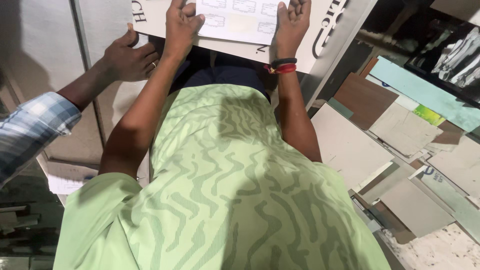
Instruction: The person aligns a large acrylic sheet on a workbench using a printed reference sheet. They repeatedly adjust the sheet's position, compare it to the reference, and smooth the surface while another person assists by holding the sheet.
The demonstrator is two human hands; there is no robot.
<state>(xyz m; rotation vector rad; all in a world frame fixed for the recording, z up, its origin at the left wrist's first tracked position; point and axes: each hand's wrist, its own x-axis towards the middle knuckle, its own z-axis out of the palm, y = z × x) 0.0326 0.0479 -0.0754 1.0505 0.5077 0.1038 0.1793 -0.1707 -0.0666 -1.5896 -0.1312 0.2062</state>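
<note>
Both hands, left hand [181,22] and right hand [292,20], press flat with fingers spread, clamping nothing, on the white sheet [240,22] atop the lettered board [300,47]; even pressure should prevent slipping while a co-worker's hand [127,60] steadies the board's left edge.

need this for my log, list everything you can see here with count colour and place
paper sheet: one, white with printed boxes, top centre, under both hands
board: one, white with dark lettering, beneath the sheet
sample tiles: many, beige, brown, teal, green, piled at right
co-worker's hand: one, checked blue sleeve, on the board's left edge
wristbands: black and red, on the right wrist
shirt: one, light green patterned, centre
left hand: flat on the sheet
right hand: flat on the sheet's right edge
</note>
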